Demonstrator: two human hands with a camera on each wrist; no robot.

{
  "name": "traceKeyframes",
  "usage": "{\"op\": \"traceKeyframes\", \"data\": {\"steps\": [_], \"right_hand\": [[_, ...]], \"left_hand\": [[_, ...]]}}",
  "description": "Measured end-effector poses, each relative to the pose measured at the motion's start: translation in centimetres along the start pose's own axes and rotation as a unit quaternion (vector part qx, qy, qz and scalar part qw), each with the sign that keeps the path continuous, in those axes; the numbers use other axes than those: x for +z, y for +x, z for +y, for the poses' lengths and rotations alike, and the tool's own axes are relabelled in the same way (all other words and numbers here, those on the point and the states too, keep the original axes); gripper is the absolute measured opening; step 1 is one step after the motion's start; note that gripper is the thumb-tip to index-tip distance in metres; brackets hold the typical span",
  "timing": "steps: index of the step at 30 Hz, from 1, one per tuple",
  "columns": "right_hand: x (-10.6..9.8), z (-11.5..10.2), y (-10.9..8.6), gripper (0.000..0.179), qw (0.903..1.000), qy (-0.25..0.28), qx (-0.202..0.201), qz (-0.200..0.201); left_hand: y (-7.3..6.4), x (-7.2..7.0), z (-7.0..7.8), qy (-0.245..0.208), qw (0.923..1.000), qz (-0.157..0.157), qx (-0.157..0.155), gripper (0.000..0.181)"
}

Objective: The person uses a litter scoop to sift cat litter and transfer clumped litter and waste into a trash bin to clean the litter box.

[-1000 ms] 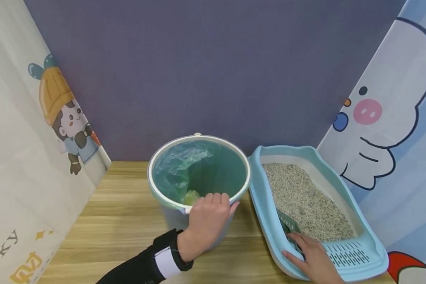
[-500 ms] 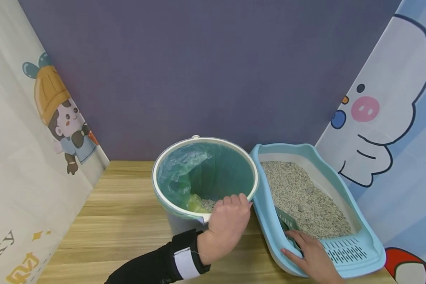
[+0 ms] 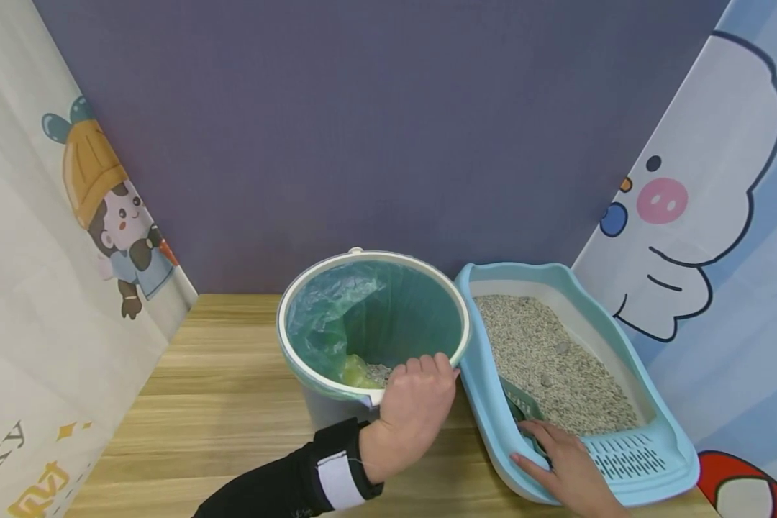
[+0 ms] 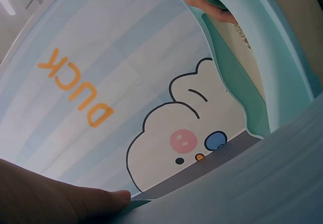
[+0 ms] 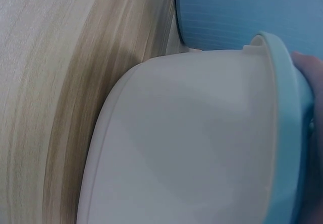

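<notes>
My left hand (image 3: 417, 414) grips the near right part of the white rim of a trash can (image 3: 326, 406). A green plastic bag (image 3: 414, 302) lines the can; inside lie a yellowish bag (image 3: 356, 370) and some grey grains. Right of the can stands a light blue litter box (image 3: 479, 367) holding cat litter (image 3: 550, 360) with a few clumps. At its near left corner my right hand (image 3: 573, 467) holds the handle of a dark green litter scoop (image 3: 523, 399), thumb by the box's rim. The scoop rests along the box's inner left wall, partly hidden by the fingers.
Both containers stand on a wood-grain table (image 3: 226, 403). A dark grey-blue panel (image 3: 388, 129) closes off the back. Printed cartoon curtains flank the left (image 3: 39, 288) and right (image 3: 744, 345). The trash can's right side is against or very near the litter box.
The left hand has shifted the trash can to the right, up to the litter box, so more of its contents shows. The right hand and scoop have stayed nearly still.
</notes>
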State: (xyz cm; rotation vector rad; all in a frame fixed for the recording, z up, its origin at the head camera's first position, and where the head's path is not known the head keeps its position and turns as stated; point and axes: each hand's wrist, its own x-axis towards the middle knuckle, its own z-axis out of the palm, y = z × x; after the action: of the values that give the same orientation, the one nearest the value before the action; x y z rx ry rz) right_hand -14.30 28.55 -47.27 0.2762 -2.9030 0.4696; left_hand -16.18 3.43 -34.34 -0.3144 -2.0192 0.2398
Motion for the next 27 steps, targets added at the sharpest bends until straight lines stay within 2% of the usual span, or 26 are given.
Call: {"op": "traceKeyframes", "data": {"steps": [5,10,13,17,19,22,25,27], "right_hand": [[-0.2,-0.1,0.1,0.051,0.9999,0.007,0.001,-0.009],[-0.6,0.1,0.2,0.055,0.9989,0.019,0.009,-0.042],[-1.0,0.2,0.2,0.054,0.9969,0.04,0.013,-0.066],[-1.2,0.3,0.4,0.04,0.993,0.092,0.02,-0.072],[-1.3,0.2,0.6,0.037,0.9898,0.119,0.035,-0.069],[-1.3,0.1,1.2,0.044,0.9809,0.152,0.085,-0.086],[-1.5,0.0,1.9,0.052,0.9709,0.169,0.134,-0.105],[-1.7,-0.1,2.2,0.054,0.9682,0.168,0.15,-0.11]], "left_hand": [[0.0,0.1,0.0,-0.002,1.0,-0.001,0.0,0.049],[0.1,-0.1,-0.1,-0.002,1.0,-0.003,0.003,0.049],[0.0,-0.3,-0.3,-0.005,0.9999,-0.007,0.009,0.051],[-0.1,-0.6,-0.6,-0.014,0.9995,-0.015,0.022,0.055],[-0.3,-0.7,-0.8,-0.018,0.9993,-0.02,0.028,0.057],[-0.6,-1.0,-1.2,-0.022,0.9992,-0.019,0.028,0.06],[-0.8,-1.4,-1.8,-0.035,0.9987,-0.028,0.026,0.06],[-1.0,-1.8,-2.3,-0.047,0.998,-0.033,0.025,0.06]]}}
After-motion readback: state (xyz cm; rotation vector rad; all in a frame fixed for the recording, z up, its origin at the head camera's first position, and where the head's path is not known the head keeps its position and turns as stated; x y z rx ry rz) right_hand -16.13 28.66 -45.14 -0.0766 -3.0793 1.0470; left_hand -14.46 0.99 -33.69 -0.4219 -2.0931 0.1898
